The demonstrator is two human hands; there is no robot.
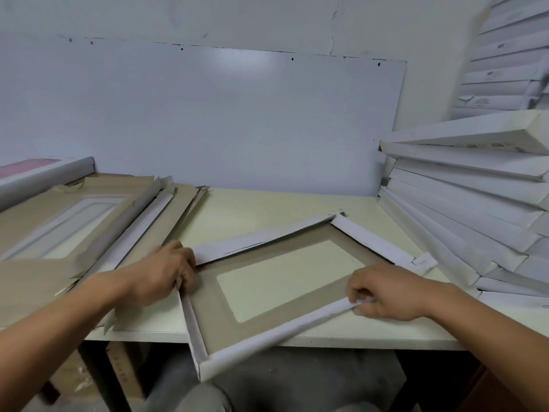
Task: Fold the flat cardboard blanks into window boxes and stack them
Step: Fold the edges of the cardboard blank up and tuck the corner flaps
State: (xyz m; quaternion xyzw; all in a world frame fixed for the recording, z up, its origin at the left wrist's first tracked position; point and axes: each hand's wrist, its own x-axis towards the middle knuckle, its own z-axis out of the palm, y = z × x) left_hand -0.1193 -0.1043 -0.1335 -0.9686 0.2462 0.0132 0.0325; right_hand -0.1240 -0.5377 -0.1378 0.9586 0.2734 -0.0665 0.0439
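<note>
Left hand (162, 270) gripping window box (208, 301) corner, right hand (386, 294) pinching its wall, labels illegible

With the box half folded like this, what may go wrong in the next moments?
1. The box hangs over the table edge at its near corner; pressing down there may tip it.
2. The far wall leans outward and is unheld, so it may fall flat again.
3. The right hand pinches the near wall's end, and the left hand grips the left corner; uneven pulling may crease the thin cardboard.
</note>
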